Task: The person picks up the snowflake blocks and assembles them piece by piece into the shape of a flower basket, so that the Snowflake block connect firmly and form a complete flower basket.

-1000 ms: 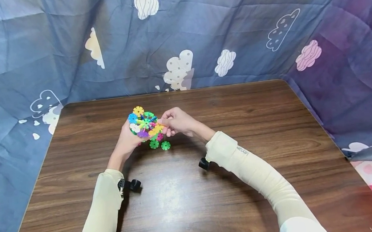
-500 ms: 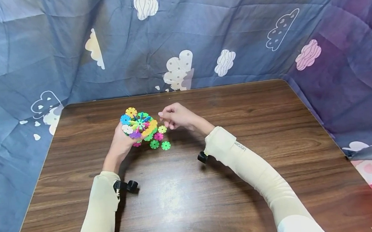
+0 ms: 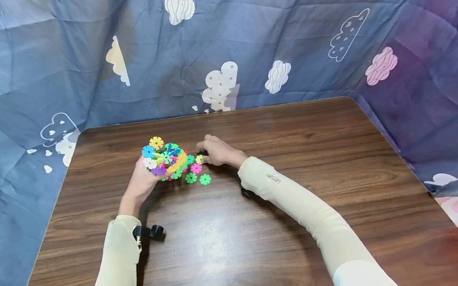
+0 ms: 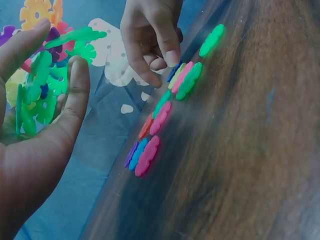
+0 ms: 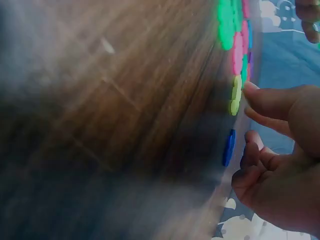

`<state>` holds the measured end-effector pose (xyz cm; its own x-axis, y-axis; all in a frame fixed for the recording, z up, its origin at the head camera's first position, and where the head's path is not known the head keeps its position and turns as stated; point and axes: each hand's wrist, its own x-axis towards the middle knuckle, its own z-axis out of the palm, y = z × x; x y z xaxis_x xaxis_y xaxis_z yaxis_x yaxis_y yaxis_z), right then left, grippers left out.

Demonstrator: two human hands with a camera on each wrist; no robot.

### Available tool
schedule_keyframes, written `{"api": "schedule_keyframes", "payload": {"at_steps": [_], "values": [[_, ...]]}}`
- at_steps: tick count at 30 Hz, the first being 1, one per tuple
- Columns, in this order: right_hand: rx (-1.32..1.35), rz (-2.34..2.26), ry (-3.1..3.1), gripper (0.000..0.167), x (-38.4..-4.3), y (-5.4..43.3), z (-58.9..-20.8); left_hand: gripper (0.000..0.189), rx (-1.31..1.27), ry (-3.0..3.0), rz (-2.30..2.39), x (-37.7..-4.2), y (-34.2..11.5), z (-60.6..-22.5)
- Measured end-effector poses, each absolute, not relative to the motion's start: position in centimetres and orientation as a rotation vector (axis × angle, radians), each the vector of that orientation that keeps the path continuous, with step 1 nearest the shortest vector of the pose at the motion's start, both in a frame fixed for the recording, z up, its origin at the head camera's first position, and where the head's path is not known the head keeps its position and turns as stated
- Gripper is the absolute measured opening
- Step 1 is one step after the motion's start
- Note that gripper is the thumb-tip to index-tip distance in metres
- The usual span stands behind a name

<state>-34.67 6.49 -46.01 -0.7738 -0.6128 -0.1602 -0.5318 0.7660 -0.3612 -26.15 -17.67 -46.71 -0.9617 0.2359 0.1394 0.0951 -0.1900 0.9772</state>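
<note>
My left hand [image 3: 140, 181] holds up a ball-like cluster of interlocked plastic snowflake discs [image 3: 167, 157], in yellow, blue, white, purple, green and orange. In the left wrist view, the thumb and fingers are bent around green discs [image 4: 41, 85] of this cluster. Low over the table, my right hand [image 3: 219, 152] reaches to the loose pieces with nothing visibly gripped. The right wrist view has its thumb and a finger extended beside a light yellow disc [image 5: 235, 96], other fingers curled near a dark blue disc [image 5: 229, 148]. Whether the fingertips touch the yellow disc, I cannot tell.
Several loose discs lie on the brown wooden table [image 3: 236, 232], among them a pink disc [image 3: 196, 168] and a green disc [image 3: 205, 179]. Behind the table's far edge hangs a blue curtain [image 3: 148, 91] with cloud prints. Each wrist bears a black camera mount.
My left hand has moved left with the cluster. My right hand has come away from the cluster, where it was working on an orange disc, and lowered to the loose discs.
</note>
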Motion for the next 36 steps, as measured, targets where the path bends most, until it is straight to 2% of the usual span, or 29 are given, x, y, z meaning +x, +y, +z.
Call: {"api": "schedule_keyframes", "payload": {"at_steps": [7, 14, 20, 31, 36], "values": [[-0.882, -0.344, 2.703, 0.020, -34.8, 5.9, -46.1, 0.062, 0.453, 1.871, 2.331, -26.3, -18.0, -46.9], [-0.923, -0.386, 2.715, 0.025, -34.3, 5.7, -46.2, 0.061, 0.457, 1.822, 2.314, -25.8, -18.7, -47.2], [-0.918, -0.611, 2.721, 0.013, -33.9, 6.3, -46.4, 0.064, 0.449, 1.762, 2.337, -25.6, -19.2, -47.7], [-0.802, -0.556, 2.644, 0.019, -34.1, 6.9, -45.8, 0.064, 0.424, 1.828, 2.285, -25.5, -18.8, -47.3], [-0.766, -0.803, 2.504, 0.009, -34.0, 7.3, -44.9, 0.061, 0.459, 1.812, 2.276, -25.7, -18.5, -47.0]]}}
